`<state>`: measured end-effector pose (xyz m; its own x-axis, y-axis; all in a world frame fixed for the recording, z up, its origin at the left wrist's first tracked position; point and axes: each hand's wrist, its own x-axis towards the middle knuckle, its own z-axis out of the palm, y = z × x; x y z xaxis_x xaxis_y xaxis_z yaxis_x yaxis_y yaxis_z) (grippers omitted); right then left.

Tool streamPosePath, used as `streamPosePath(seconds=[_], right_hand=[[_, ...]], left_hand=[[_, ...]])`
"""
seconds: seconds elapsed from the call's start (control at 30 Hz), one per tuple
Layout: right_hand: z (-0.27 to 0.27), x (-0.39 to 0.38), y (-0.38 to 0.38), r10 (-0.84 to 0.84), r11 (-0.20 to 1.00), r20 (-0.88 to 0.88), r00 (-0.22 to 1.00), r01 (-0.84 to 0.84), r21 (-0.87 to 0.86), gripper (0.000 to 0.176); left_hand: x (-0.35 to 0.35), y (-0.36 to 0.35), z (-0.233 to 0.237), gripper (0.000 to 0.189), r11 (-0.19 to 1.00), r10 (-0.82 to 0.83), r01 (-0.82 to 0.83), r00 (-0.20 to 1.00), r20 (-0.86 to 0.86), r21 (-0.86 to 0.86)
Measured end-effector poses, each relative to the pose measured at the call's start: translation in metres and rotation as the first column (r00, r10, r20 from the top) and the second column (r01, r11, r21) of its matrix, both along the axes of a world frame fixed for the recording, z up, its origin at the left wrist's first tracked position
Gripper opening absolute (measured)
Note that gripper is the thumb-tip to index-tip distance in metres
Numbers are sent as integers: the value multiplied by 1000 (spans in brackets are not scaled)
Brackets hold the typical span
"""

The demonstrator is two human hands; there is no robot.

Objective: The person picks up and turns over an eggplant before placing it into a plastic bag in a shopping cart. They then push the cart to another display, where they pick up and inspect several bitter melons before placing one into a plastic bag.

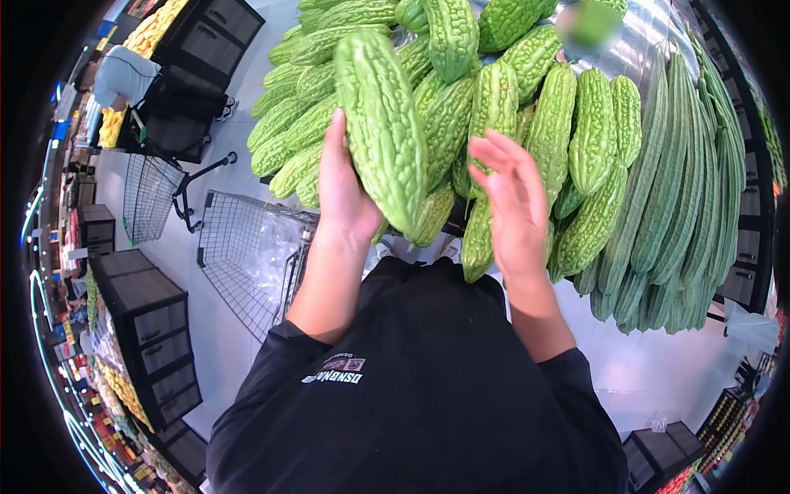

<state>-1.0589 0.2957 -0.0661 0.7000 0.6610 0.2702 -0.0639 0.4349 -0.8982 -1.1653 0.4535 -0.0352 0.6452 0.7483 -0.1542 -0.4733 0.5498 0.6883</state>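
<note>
A large pale-green bitter melon with bumpy skin stands almost upright, tilted a little to the left, in my left hand. My palm and thumb rest along its lower left side; the other fingers are hidden behind it. To its right, my right hand is raised with its fingers apart and slightly bent, holding nothing. It overlaps the front of a heap of bitter melons in this view. More bitter melons lie side by side at the left of the heap.
Long ridged gourds hang over the display's right side. A wire shopping cart with clear plastic inside stands at my left. Farther left are another cart, dark cabinets and a person.
</note>
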Motion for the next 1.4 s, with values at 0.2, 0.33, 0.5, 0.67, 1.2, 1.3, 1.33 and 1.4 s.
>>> streamPosePath(seconds=[0.2, 0.33, 0.5, 0.67, 1.2, 1.3, 1.33, 1.4], right_hand=[[3, -2, 21, 185, 983, -494, 850, -172, 71, 55], [11, 9, 21, 247, 968, -581, 775, -228, 108, 58], [3, 26, 2, 455, 890, -632, 627, -339, 304, 70], [-4, 21, -11, 680, 703, -568, 464, -189, 686, 75], [-24, 37, -34, 714, 579, -489, 501, -28, 815, 75], [-24, 33, -37, 696, 591, -523, 492, 22, 806, 75], [-25, 33, -39, 680, 610, -535, 501, 19, 792, 75], [-26, 34, -42, 648, 643, -547, 530, 4, 766, 74]], left_hand=[[3, -37, -4, 54, 887, -308, 397, 889, 339, -237], [12, -63, 18, 51, 968, -245, 235, 959, -142, -85], [0, -64, 14, 57, 889, -256, 318, 942, -219, 329], [-12, -48, -8, 47, 618, 13, 286, 928, -373, 732], [81, -56, -66, 84, -8, 548, 333, 790, -274, 943], [98, -66, -77, 86, 1, 534, 357, 790, -302, 934], [101, -68, -81, 85, 15, 538, 361, 784, -312, 933], [104, -66, -84, 84, 25, 517, 337, 802, -301, 941]])
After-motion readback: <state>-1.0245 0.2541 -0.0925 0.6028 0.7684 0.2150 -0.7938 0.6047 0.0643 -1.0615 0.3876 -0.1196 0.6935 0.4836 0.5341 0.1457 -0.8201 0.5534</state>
